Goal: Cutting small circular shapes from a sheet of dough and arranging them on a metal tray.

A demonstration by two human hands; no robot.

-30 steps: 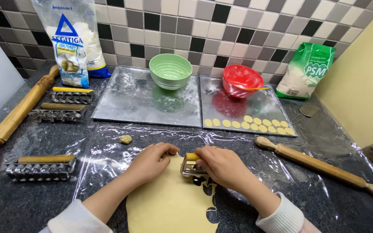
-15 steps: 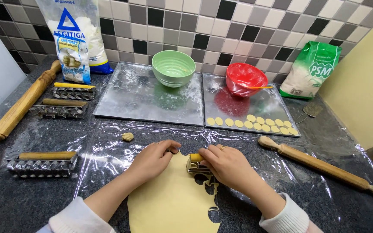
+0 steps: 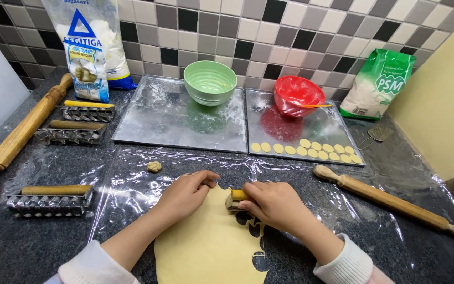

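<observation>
A flat sheet of pale yellow dough (image 3: 206, 247) lies on clear plastic film near the front edge, with round holes cut along its right side. My right hand (image 3: 271, 205) is closed around a small metal cutter with a wooden handle (image 3: 236, 198), pressed at the dough's top right edge. My left hand (image 3: 185, 194) rests on the dough's top edge, fingers curled, just left of the cutter. Two rows of round dough discs (image 3: 306, 150) lie on the right metal tray (image 3: 269, 126).
A second metal tray (image 3: 174, 121) carries a green bowl (image 3: 209, 81); a red bowl (image 3: 298, 95) stands on the right tray. Rolling pins lie at left (image 3: 19, 134) and right (image 3: 390, 200). Three roller cutters (image 3: 51, 197) sit left. A dough lump (image 3: 154, 166), a flour bag (image 3: 88, 47) and a green bag (image 3: 377, 84) stand around.
Both hands and the cutter have shifted slightly along the dough's top right edge; the view has tilted a little. Everything else stays put.
</observation>
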